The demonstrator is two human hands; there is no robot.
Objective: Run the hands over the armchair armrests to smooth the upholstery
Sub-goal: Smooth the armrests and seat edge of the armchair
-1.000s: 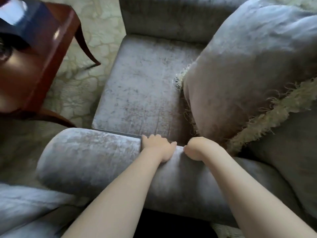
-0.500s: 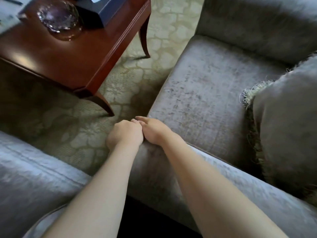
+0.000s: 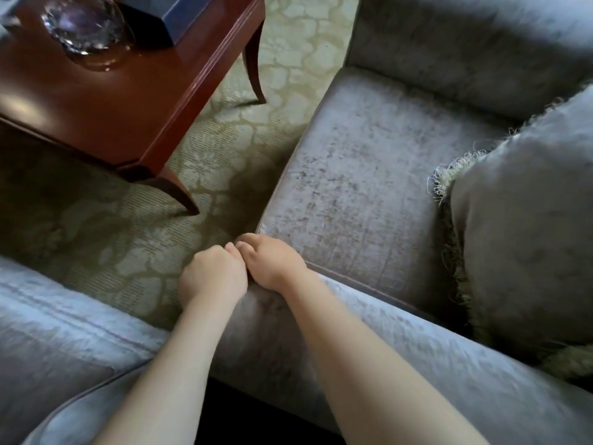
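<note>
A grey velvet armchair fills the right side, with its near armrest [image 3: 401, 342] running from the lower right up to a rounded front end at the centre. Both hands rest on that front end, side by side and touching. My left hand [image 3: 211, 274] curls over the tip, fingers bent down out of sight over the front. My right hand [image 3: 272, 261] lies on top beside the seat cushion [image 3: 369, 175], fingers curved over the end. Neither hand holds anything. The far armrest [image 3: 465, 36] runs along the top right.
A fringed grey pillow [image 3: 526, 226] leans on the seat at the right. A dark red wooden side table [image 3: 106, 101] with a glass bowl [image 3: 86, 27] and a dark box [image 3: 179, 14] stands upper left on patterned carpet [image 3: 160, 226]. Another grey upholstered piece [image 3: 57, 342] sits lower left.
Both hands have slid along the armrest from its middle to its front end and come together. My view has swung left, bringing the side table and carpet in.
</note>
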